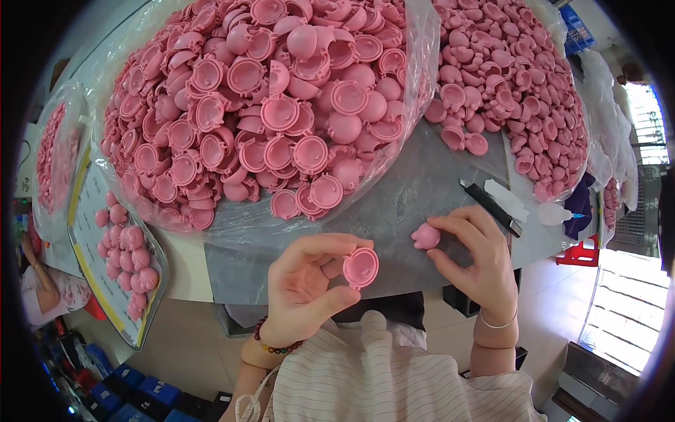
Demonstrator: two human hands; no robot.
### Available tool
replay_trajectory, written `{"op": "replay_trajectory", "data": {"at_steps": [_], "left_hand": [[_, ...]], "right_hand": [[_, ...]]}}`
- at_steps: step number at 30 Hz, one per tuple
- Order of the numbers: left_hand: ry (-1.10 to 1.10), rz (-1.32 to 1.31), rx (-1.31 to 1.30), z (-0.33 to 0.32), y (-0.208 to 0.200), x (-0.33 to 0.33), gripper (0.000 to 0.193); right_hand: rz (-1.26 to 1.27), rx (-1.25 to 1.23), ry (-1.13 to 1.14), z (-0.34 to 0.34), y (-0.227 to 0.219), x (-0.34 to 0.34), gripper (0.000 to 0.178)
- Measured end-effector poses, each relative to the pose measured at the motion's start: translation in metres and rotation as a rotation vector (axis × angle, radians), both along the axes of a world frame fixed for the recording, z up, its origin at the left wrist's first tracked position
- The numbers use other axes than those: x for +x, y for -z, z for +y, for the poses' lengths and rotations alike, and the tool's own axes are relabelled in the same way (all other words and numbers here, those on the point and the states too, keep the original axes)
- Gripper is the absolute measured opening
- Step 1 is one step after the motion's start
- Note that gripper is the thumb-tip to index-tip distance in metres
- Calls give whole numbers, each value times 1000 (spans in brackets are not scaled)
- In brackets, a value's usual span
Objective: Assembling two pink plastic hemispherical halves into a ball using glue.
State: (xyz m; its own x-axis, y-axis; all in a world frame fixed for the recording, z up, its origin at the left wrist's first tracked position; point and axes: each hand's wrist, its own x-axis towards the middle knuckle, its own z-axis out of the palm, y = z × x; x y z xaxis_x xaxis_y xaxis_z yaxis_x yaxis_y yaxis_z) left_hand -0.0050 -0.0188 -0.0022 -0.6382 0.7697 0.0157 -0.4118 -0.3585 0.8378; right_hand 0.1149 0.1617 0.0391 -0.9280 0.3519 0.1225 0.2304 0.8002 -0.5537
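Observation:
My left hand (304, 283) pinches a pink plastic half-shell (361, 268) between thumb and fingers, its hollow side facing up. In my right hand (479, 260) a small rounded pink piece with little bumps (425, 237) is held between thumb and fingertips. The two pieces are apart, both above the grey work mat (401, 197). Just beyond my hands lies a large heap of pink half-shells (281, 112) in a clear plastic bag. A second heap of smaller pink pieces (513, 77) lies at the far right.
A black-handled cutter (492, 207) lies right of centre beside crumpled white paper (508, 200). Near it are a small white bottle with a blue tip (555, 214) and a red plastic holder (579, 253). At left, a tray (140, 327) holds several rounded pink pieces. Another person's arm (42, 278) shows far left.

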Motion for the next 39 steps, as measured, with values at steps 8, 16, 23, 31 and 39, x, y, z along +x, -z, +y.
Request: {"op": "replay_trajectory", "data": {"at_steps": [8, 16, 23, 31, 39], "left_hand": [[64, 80, -7, -1, -1, 2, 41], [40, 185, 14, 1, 5, 6, 39], [37, 224, -47, 0, 5, 6, 39], [15, 271, -6, 1, 6, 3, 46], [-24, 216, -13, -2, 3, 6, 47]], "right_hand": [[176, -138, -6, -13, 3, -5, 35], [378, -253, -177, -29, 16, -21, 36], [393, -246, -204, -29, 23, -21, 36], [543, -90, -191, -49, 24, -17, 29], [867, 61, 289, -10, 31, 30, 22]]}}
